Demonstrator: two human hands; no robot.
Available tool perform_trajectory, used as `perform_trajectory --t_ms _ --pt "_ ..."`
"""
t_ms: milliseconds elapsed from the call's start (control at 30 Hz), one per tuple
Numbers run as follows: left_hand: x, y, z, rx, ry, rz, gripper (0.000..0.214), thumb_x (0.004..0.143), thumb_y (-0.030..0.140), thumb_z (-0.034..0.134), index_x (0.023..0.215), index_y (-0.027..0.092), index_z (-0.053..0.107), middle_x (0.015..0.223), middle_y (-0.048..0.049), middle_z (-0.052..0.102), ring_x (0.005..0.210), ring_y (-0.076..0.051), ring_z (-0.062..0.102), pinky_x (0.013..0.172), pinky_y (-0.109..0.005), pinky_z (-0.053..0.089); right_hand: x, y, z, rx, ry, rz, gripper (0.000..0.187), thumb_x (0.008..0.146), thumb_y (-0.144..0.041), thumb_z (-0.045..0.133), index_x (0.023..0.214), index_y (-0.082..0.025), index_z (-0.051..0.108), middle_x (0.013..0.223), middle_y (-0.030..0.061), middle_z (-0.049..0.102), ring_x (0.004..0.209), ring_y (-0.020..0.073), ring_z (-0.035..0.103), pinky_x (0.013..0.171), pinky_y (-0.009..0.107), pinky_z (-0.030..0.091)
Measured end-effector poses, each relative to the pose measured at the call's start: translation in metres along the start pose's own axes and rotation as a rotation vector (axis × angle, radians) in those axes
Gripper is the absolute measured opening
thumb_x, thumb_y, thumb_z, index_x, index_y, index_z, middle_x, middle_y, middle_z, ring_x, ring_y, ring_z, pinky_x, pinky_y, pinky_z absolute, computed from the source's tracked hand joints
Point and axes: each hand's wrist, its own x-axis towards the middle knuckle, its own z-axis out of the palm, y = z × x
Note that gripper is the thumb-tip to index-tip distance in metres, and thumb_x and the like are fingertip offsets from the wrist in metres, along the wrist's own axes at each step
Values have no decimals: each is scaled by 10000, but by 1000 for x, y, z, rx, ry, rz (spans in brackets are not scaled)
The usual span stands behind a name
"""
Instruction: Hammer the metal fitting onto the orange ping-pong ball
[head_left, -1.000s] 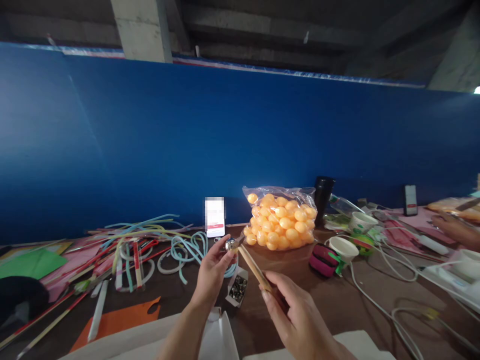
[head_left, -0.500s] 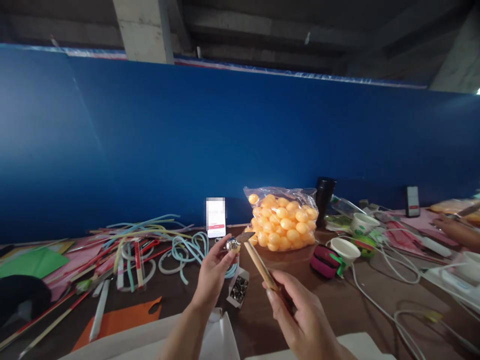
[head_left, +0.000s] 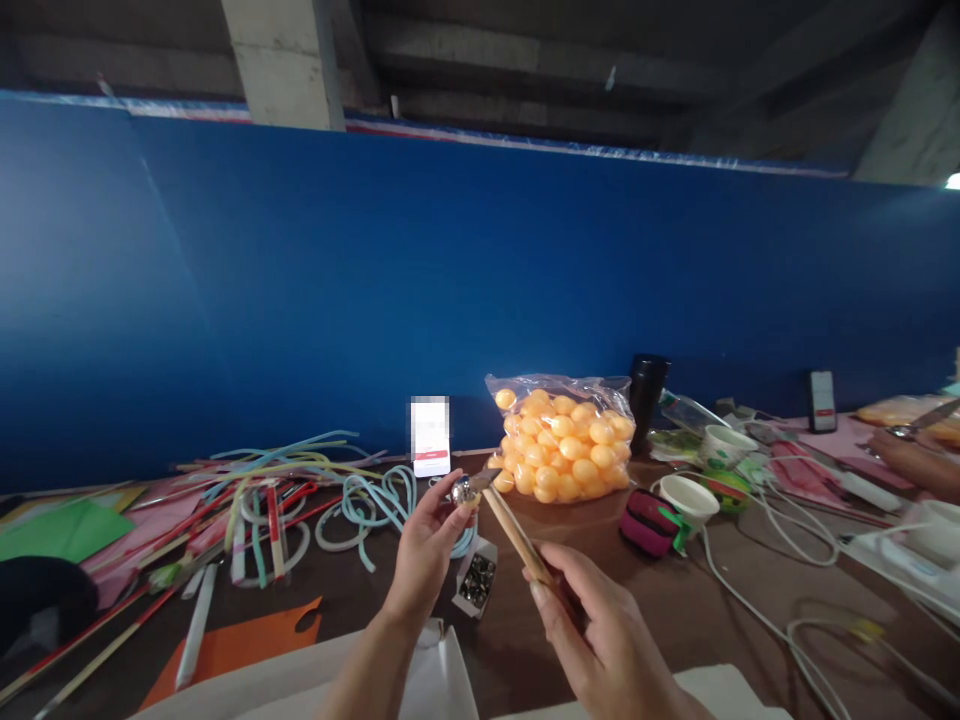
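My left hand (head_left: 424, 550) is closed round a small shiny silver ball (head_left: 463, 490), pinched between thumb and fingers. A pale yellow patch shows on the ball's lower side. In my right hand (head_left: 592, 620) is a small hammer (head_left: 514, 525) by its wooden handle. Its dark metal head is at the ball's right side, seemingly touching it. Below the ball, an open little white box (head_left: 475, 580) of shiny metal pieces, like thumbtacks, stands on the brown table (head_left: 540, 650).
Behind my hands sits a clear bag of orange balls (head_left: 566, 450), beside a phone (head_left: 431, 440) and a black bottle (head_left: 648, 400). Coloured tubes (head_left: 375, 500) and sticks lie left. A purple pouch (head_left: 646, 522), white cups (head_left: 688, 498) and cables are right. Another person's hand (head_left: 919, 465) shows far right.
The hammer head has moved slightly left and down against the silver ball. My left hand has hardly moved. At far right the other person's hand has shifted, and a metal tool shows there.
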Motion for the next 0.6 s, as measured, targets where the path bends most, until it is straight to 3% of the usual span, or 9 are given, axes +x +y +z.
perform_trajectory --t_ms 600 --pt "0 -2 1 214 21 97 496 748 366 711 1200 186 611 842 -40 679 765 -171 614 737 -296 475 0 1 -1 3 4 -25 268 937 -227 471 1200 -211 520 1027 94 695 892 224 686 813 313 558"
